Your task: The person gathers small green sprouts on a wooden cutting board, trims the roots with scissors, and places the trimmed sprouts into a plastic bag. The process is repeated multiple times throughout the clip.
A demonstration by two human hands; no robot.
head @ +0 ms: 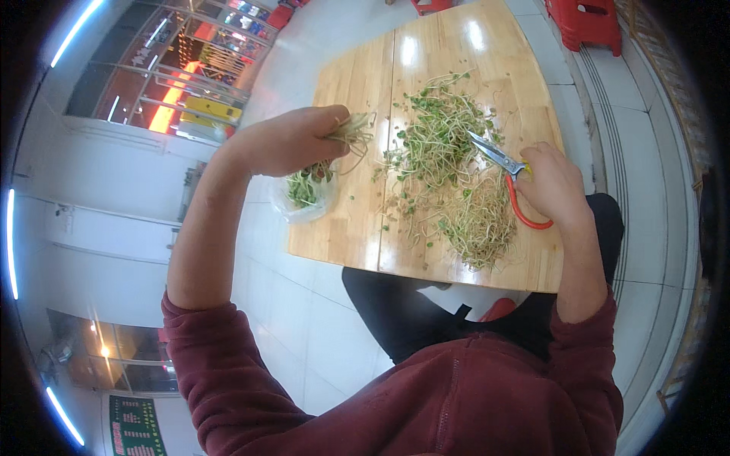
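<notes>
My left hand (299,139) grips a small bunch of sprouts (355,130) over the left edge of the wooden table (353,228). Just below it is a clear plastic bag (311,212) with green sprout tops inside. My right hand (550,179) holds scissors (497,154) with red and yellow handles, their blades pointing up and left and slightly apart. The blade tips lie by a loose heap of green-leaved sprouts (436,137) at the table's middle. Nearer to me is a tangled pile of pale, thin stems or roots (482,228). Loose leaves and bits are scattered around both.
A red plastic stool (587,25) stands beyond the table at the upper right, and part of another red stool (432,5) shows at the far end. My legs in black trousers (399,313) are beneath the near edge. White tiled floor surrounds the table.
</notes>
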